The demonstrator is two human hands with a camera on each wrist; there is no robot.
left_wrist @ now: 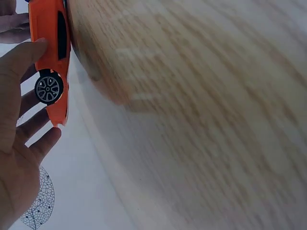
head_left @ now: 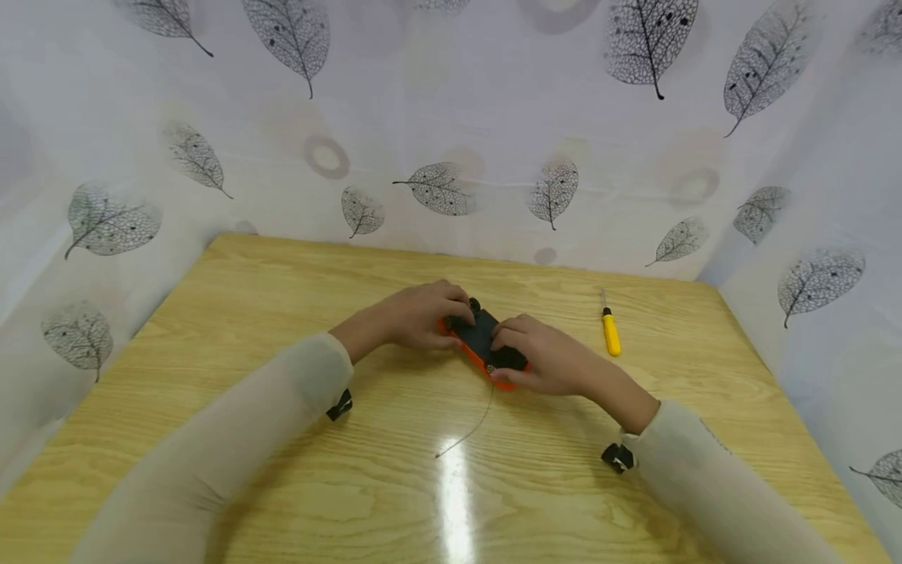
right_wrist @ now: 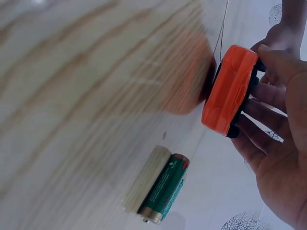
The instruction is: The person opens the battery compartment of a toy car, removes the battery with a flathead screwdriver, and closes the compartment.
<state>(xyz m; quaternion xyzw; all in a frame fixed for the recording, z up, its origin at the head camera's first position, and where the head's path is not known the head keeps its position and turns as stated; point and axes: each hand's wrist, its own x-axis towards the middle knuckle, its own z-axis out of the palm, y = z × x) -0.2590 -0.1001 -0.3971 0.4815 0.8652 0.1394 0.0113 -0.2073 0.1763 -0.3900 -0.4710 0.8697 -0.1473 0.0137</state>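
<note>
An orange toy car (head_left: 479, 335) lies upside down on the wooden table, its flat black underside facing up. My left hand (head_left: 428, 316) grips one end; in the left wrist view its thumb presses the orange side (left_wrist: 46, 28) near a spoked wheel (left_wrist: 48, 89). At the other end my right hand (head_left: 546, 362) holds the car, thumb at the body's edge and fingers over the underside. One end of the orange body (right_wrist: 228, 91) shows in the right wrist view. From the car's near end a thin dark wire (head_left: 483, 417) curves across the table toward me.
To the right of the hands lies a screwdriver (head_left: 611, 332) with a yellow handle, tip pointing away. A green battery (right_wrist: 168, 187) rests on the table in the right wrist view, with a pale strip beside it. A leaf-patterned cloth (head_left: 451, 117) surrounds the table (head_left: 317, 486).
</note>
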